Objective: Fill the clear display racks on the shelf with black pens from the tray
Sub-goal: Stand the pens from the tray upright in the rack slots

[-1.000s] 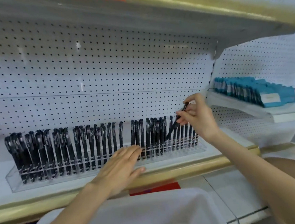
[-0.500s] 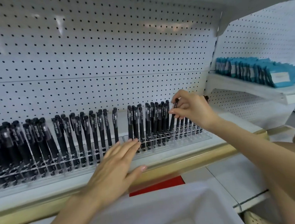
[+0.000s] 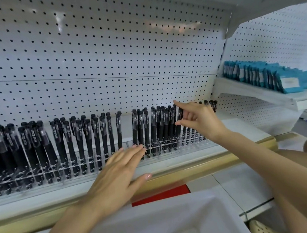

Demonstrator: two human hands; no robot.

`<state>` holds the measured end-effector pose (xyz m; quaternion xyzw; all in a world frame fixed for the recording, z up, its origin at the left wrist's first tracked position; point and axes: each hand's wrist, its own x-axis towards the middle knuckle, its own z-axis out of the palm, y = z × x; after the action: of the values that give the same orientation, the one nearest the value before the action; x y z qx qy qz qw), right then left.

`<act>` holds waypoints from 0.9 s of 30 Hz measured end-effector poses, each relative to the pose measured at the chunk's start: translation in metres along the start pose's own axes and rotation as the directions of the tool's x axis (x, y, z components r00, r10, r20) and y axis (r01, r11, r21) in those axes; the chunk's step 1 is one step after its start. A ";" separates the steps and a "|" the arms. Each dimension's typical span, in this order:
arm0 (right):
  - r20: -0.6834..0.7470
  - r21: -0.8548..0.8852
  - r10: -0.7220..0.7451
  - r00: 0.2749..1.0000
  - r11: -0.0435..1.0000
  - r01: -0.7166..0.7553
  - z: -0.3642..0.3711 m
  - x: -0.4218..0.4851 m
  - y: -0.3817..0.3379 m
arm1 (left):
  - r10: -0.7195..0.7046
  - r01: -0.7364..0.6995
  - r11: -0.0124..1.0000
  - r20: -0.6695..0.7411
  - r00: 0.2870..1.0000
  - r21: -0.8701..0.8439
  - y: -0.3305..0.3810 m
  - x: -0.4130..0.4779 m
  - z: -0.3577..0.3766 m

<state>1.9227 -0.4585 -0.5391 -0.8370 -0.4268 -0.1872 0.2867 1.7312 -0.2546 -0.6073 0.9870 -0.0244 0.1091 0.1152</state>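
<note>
White pegboard [image 3: 107, 55] backs a gold-edged shelf [image 3: 190, 170]; teal packets [image 3: 267, 76] line a side shelf [image 3: 257, 92].

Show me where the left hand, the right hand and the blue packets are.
left hand [image 3: 115, 176], head view, back of the hand.
right hand [image 3: 203, 123], head view, back of the hand.
blue packets [image 3: 263, 75], head view, middle of the row.

Clear glossy plastic racks [image 3: 171, 149]; matt blk pens [image 3: 146, 133].

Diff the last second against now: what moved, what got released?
The right hand lowered its tilted pen into the right rack, then opened and let go. The left hand stayed flat at the rack front; the other pens are unchanged.
</note>
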 end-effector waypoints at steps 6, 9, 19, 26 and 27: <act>0.072 -0.033 0.087 0.994 0.996 -0.085 -0.007 -0.003 -0.008 | 0.007 -0.012 0.997 0.055 0.998 0.078 0.003 0.000 -0.006; 0.024 -0.088 0.112 0.993 0.990 -0.109 -0.019 -0.018 -0.027 | 0.034 -0.037 0.993 0.033 0.999 0.108 0.008 -0.005 -0.009; 0.742 0.016 0.098 0.663 0.986 -0.164 0.004 -0.178 -0.133 | 0.101 -0.100 0.995 -0.010 0.995 0.021 0.029 -0.082 -0.001; 0.928 -0.029 0.159 0.337 0.932 -0.361 0.054 -0.266 -0.151 | 0.049 -0.039 0.990 -0.068 0.996 0.137 0.015 -0.116 0.026; 0.914 -0.011 0.166 0.371 0.922 -0.387 0.058 -0.271 -0.152 | 0.050 -0.033 0.985 -0.100 0.994 0.167 0.014 -0.116 0.029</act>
<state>1.6482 -0.5143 -0.6861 -0.8301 -0.3823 0.3862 0.1250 1.6228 -0.2720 -0.6571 0.9854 -0.0299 0.1645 0.0320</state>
